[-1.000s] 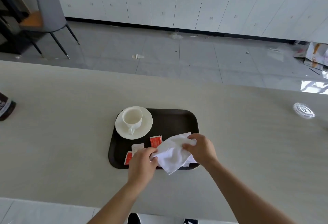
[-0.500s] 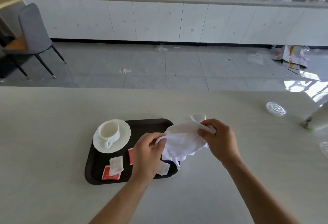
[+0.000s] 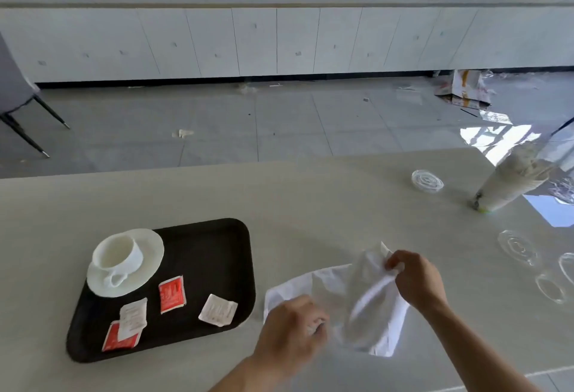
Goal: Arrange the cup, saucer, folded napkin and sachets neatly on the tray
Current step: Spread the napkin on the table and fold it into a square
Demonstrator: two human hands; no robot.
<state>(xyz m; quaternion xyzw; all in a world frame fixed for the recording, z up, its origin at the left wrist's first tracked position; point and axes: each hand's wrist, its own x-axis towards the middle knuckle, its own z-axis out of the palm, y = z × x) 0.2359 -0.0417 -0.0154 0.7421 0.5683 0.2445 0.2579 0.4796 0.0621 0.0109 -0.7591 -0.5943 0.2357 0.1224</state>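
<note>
A dark tray (image 3: 214,255) lies on the pale table at the left. A white cup (image 3: 116,252) stands on a white saucer (image 3: 149,252) in the tray's far left corner. Red and white sachets lie loose on the tray: one red sachet (image 3: 171,294), one white sachet (image 3: 218,310), and a white sachet (image 3: 133,317) overlapping a red sachet (image 3: 116,340). To the right of the tray, off it, both hands hold a white napkin (image 3: 366,304), spread and rumpled over the table. My left hand (image 3: 292,329) pinches its near left edge. My right hand (image 3: 416,279) grips its far right corner.
Clear plastic lids (image 3: 427,181) (image 3: 518,247) lie on the table at the right, with more at the right edge. A tilted paper-wrapped bundle (image 3: 512,183) stands at the far right. Beyond the table's far edge is a grey floor, a chair (image 3: 18,102) and white cabinets.
Both hands have carried the napkin off the tray to the table on its right and opened it wider. A white sachet that it covered now shows on the tray.
</note>
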